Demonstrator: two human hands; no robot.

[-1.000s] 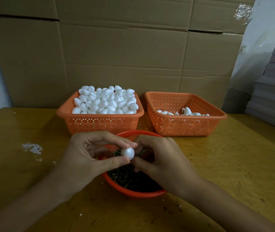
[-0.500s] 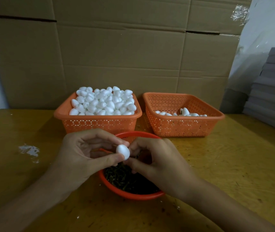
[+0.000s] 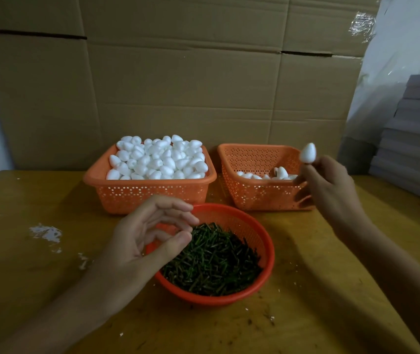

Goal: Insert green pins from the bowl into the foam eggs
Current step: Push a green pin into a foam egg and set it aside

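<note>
Cardboard sheets (image 3: 178, 85) stand behind the yellow bench (image 3: 37, 264); grey slabs (image 3: 418, 139) at the right are cut off by the edge. My right hand (image 3: 331, 190) pinches one white foam egg (image 3: 308, 153) from below, raised over the near corner of the right basket (image 3: 254, 195); my fingertips (image 3: 311, 166) hide whether a pin sits in it. My left hand (image 3: 137, 249) hovers over the left rim of the red bowl (image 3: 267, 241) of dark green pins (image 3: 214, 259), fingers loosely curved and empty. The left basket (image 3: 152, 195) is heaped with eggs.

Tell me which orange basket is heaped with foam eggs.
The left orange plastic basket, piled above its rim; the right orange basket holds only a few.
</note>
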